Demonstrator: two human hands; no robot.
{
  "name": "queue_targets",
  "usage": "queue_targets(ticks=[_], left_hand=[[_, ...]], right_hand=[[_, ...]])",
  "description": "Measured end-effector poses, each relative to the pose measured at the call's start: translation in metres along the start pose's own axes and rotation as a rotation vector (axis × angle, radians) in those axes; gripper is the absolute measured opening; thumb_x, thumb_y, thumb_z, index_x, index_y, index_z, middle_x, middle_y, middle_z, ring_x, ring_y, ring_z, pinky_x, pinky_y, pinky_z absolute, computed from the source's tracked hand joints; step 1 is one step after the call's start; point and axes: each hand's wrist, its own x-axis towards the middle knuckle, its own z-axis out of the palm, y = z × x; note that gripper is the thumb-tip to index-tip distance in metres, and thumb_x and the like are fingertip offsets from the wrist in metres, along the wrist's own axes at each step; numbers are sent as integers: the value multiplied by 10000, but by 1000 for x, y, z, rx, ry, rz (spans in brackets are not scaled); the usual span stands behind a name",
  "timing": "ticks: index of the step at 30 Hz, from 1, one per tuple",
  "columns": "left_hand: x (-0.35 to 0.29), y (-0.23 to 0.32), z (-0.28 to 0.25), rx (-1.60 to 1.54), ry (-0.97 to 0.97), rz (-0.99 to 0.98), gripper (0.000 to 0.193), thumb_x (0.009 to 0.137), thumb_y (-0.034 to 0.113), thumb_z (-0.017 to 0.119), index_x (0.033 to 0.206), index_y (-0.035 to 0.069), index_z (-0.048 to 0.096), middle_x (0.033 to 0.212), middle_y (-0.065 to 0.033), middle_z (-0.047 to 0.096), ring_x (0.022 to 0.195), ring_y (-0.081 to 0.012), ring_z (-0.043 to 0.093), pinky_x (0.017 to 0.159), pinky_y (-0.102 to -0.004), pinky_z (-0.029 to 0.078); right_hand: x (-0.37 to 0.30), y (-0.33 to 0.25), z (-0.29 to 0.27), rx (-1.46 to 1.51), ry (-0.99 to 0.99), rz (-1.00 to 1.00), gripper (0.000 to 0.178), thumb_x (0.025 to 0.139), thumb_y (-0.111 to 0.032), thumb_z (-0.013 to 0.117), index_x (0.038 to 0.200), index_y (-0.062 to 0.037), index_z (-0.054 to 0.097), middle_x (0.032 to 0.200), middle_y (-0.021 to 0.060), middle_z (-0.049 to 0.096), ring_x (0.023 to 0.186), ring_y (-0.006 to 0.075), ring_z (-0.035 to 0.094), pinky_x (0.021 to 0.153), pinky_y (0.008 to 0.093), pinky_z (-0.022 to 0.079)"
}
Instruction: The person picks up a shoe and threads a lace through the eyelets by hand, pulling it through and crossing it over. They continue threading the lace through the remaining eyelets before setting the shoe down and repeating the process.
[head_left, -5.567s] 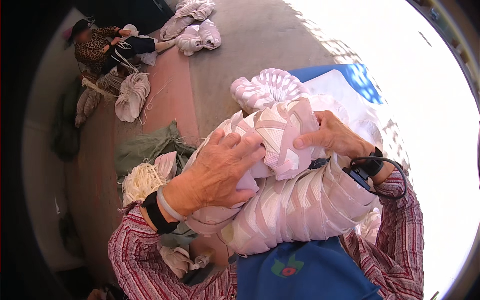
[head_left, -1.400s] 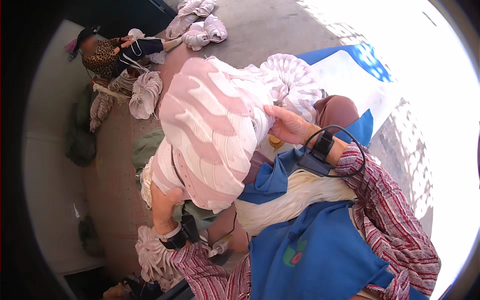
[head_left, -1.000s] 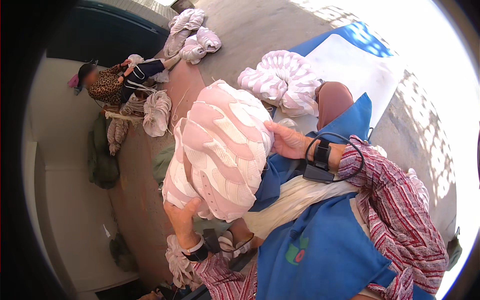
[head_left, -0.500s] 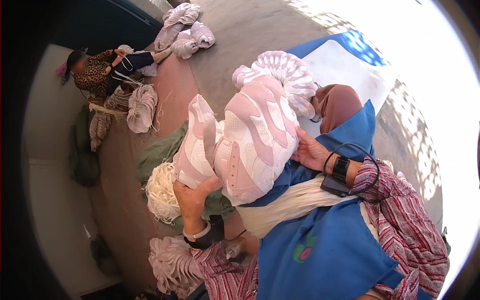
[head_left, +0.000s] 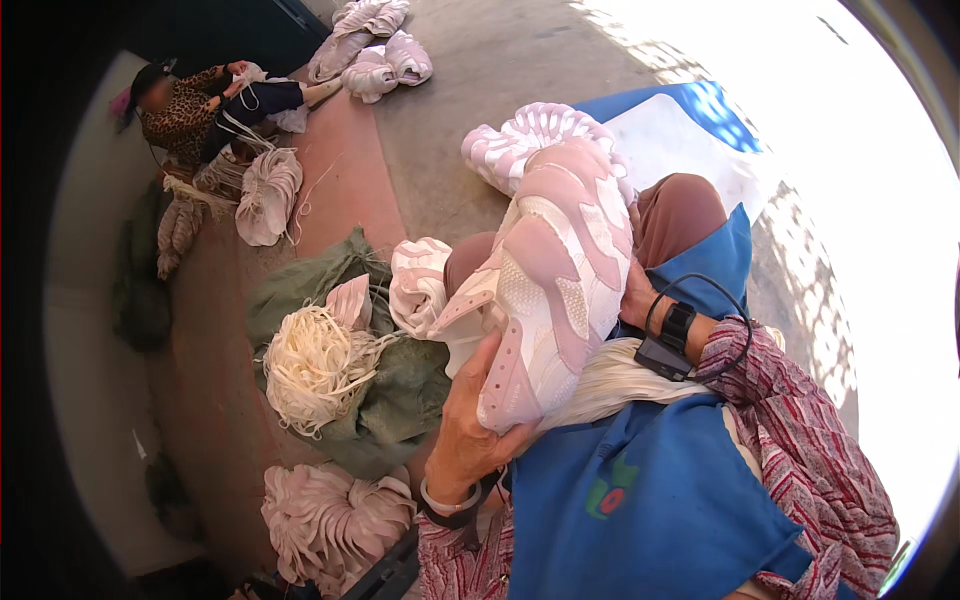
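A stack of nested pink-and-white shoe uppers point(head_left: 565, 270) lies slanted over my lap. My left hand point(head_left: 472, 415) grips its lower left end, thumb underneath the row of eyelets and fingers behind. My right hand point(head_left: 637, 298) is closed round the stack's right side, its fingertips hidden behind the uppers. Past the far end, a fanned bundle of similar uppers point(head_left: 490, 160) rests by my knee. Across my lap, below the stack, runs a hank of cream laces point(head_left: 595, 388). Another rolled bundle of uppers point(head_left: 415, 280) sits just left of the stack.
To my left, a heap of cream laces point(head_left: 318, 370) sits on a green sack point(head_left: 395, 420). Another fan of uppers point(head_left: 335, 520) lies at lower left. A co-worker point(head_left: 185, 115) sits far left among bundles point(head_left: 270, 195). More bundles point(head_left: 375, 65) lie at the back; a white board point(head_left: 690, 150) is beyond my knee.
My left hand has moved right, bringing a single upper from beside the stack against its lower end. The stack has tilted more upright. The green sack and lace heap now show more fully.
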Motion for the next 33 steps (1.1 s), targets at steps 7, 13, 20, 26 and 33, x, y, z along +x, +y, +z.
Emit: queue_targets(ticks=[7,13,20,26,33], left_hand=[[-7,-22,-10,-156,124,-163,782,729,180,841,1366,-65,458,1392,-213,486,1183,-302,583,981,-377,476],[-45,-20,-8,-655,504,-209,867,715,217,872,1402,-41,409,1345,-195,522,1094,-285,634,898,-387,544],[0,26,25,151,4,-61,863,757,166,833,1428,-75,347,1340,-219,525,1049,-296,639,936,-384,498],[5,27,-23,-494,253,-389,464,849,123,741,1238,-68,574,1184,-144,646,1071,-214,609,940,-326,466],[-50,-34,-43,-661,538,-297,696,768,287,797,1284,-84,513,1170,-153,633,1056,-216,619,917,-342,489]], right_hand=[[-16,-3,18,-49,39,-4,737,899,-671,461,1400,-133,497,1423,55,529,1279,233,501,1067,407,391],[-3,-3,-1,-27,29,-51,736,893,-673,478,1386,-128,508,1397,45,557,1246,199,525,1022,362,435],[-2,7,0,51,80,59,661,932,-612,479,1366,-115,529,1396,66,556,1244,225,524,1045,378,420],[-2,9,5,15,111,11,639,931,-610,486,1366,-144,521,1360,60,576,1233,213,527,1029,365,427],[-8,10,-6,-104,162,-3,554,950,-517,543,1364,-151,510,1332,45,576,1161,208,559,984,350,447]])
